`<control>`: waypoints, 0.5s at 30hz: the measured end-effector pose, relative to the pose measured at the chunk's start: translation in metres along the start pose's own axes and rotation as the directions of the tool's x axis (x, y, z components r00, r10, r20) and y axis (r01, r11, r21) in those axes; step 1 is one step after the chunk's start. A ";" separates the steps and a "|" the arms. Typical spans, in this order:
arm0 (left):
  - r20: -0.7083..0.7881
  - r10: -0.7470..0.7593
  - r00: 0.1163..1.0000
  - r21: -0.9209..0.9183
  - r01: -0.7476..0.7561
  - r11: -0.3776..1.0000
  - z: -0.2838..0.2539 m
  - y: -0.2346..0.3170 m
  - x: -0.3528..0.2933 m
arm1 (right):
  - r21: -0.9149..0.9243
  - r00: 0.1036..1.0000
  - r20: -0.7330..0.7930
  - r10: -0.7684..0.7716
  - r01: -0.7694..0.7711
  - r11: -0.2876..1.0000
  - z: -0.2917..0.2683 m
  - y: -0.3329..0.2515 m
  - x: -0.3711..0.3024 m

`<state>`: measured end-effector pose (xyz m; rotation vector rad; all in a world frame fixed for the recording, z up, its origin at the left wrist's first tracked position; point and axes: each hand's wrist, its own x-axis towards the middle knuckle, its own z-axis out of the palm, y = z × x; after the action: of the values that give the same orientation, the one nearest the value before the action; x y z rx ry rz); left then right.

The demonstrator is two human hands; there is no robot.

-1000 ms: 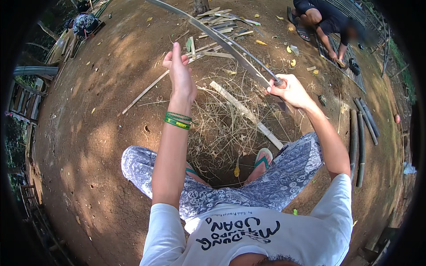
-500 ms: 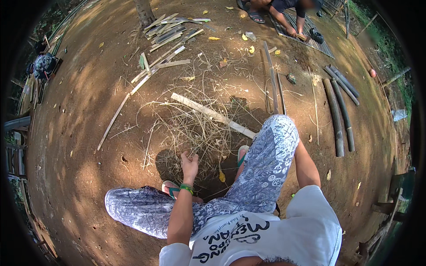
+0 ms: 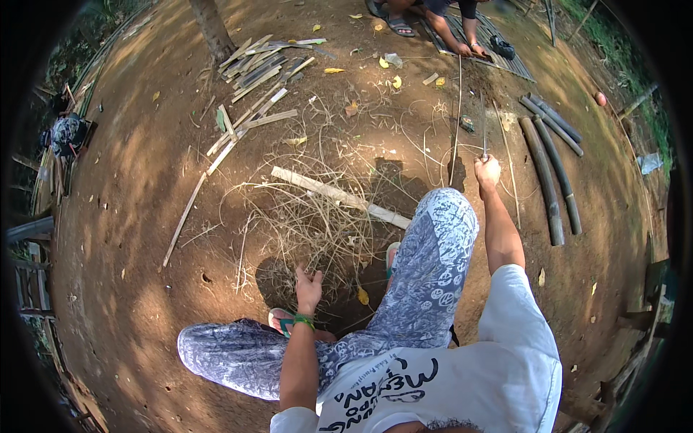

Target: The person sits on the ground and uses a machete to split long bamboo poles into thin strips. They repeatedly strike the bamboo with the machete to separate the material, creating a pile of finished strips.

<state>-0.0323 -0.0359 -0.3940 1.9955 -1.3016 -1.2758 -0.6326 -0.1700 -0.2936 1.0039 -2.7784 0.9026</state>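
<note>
My left hand (image 3: 308,290) hangs low over the near side of a tangle of thin bamboo shavings (image 3: 310,224), its thumb and finger apart and nothing visible in it. Out beyond my raised right knee, my right hand (image 3: 487,172) is closed around the near end of a long thin grey strip (image 3: 484,123), which points away from me; whether it is a blade or a stick I cannot tell. Left of that hand a narrow bamboo strip (image 3: 455,123) runs away from my knee. A pale split bamboo piece (image 3: 339,193) lies across the shavings.
Split bamboo slats (image 3: 263,65) are heaped by a tree trunk (image 3: 211,29). Dark bamboo poles (image 3: 545,180) lie on the right. Another person's hands (image 3: 471,50) work at a slatted bamboo panel (image 3: 516,68) at the far right. A bag (image 3: 68,135) sits far left.
My right hand has come out from behind my knee and moved forward, now gripping the thin grey strip. The narrow bamboo strip has turned edge-on. My left hand has barely moved.
</note>
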 end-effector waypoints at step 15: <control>0.127 -0.049 0.991 0.131 0.032 0.991 -0.006 0.000 -0.015 | -0.056 0.687 0.722 -0.088 0.185 0.981 0.060 0.088 -0.249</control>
<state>-0.0286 -0.0233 -0.3843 2.0660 -1.4440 -1.3938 -0.4809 -0.0065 -0.4464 1.8471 -3.2090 0.3244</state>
